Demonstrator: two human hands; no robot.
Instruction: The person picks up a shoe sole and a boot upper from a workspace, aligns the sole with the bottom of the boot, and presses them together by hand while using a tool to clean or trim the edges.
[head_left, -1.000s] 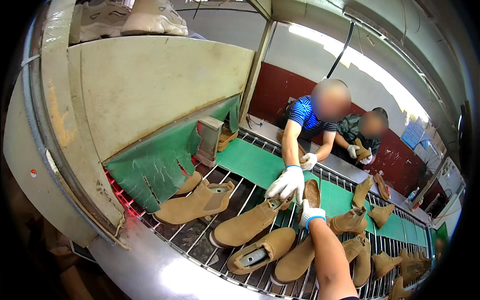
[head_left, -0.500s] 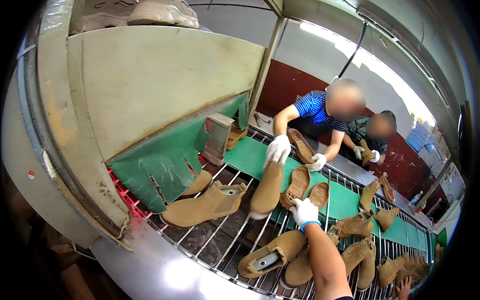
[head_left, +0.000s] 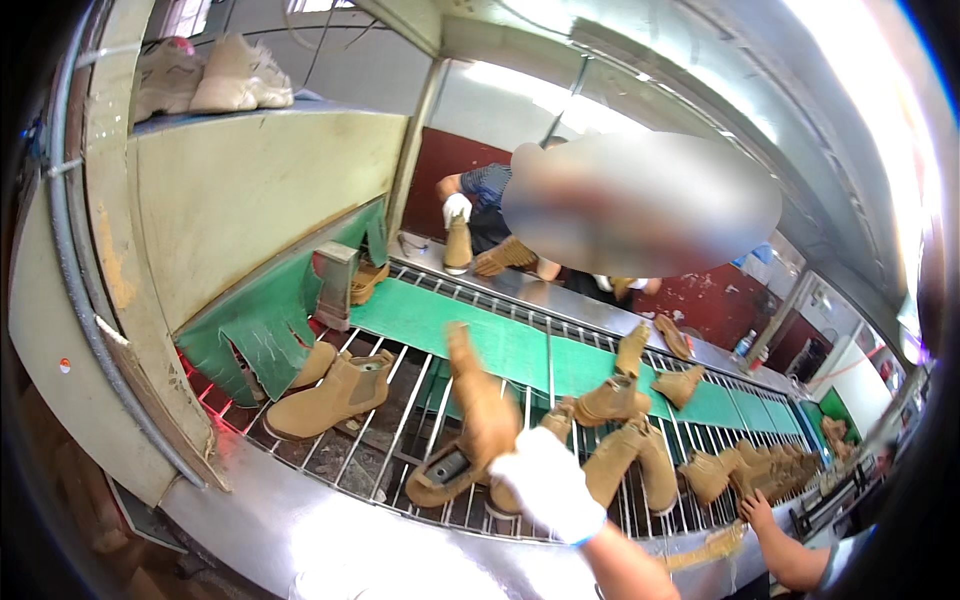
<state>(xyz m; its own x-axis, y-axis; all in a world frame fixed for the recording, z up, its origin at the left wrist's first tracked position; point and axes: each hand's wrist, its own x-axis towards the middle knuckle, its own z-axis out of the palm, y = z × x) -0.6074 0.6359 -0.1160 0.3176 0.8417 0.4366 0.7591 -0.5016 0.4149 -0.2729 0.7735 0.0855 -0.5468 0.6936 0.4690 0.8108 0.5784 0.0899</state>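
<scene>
My right hand [head_left: 550, 482], in a white glove with a blue cuff, reaches in from the lower edge. It is closed on brown shoe soles [head_left: 482, 400], smeared by motion; whether one or both of the pair are in the grip is hard to tell. Just under them a tan boot [head_left: 432, 478] lies tipped on the wire rack, its opening showing a dark metal piece. Another tan boot [head_left: 325, 397] stands on the rack to the left. Between my arm and the rack's right part lie more tan boots [head_left: 612, 462]. My left hand is out of sight.
A green belt [head_left: 450, 315] runs along the wire rack [head_left: 385, 465], edged by metal ledges. Across it a co-worker's gloved hand [head_left: 457, 207] holds a boot. Another person's bare hand [head_left: 758, 508] touches boots at right. A cream housing [head_left: 265, 170] with green flaps [head_left: 245, 320] rises left.
My right hand has lifted soles off the green belt and drawn them back toward me. The co-worker opposite has pulled a boot and a sole back from the rack. The view has shifted.
</scene>
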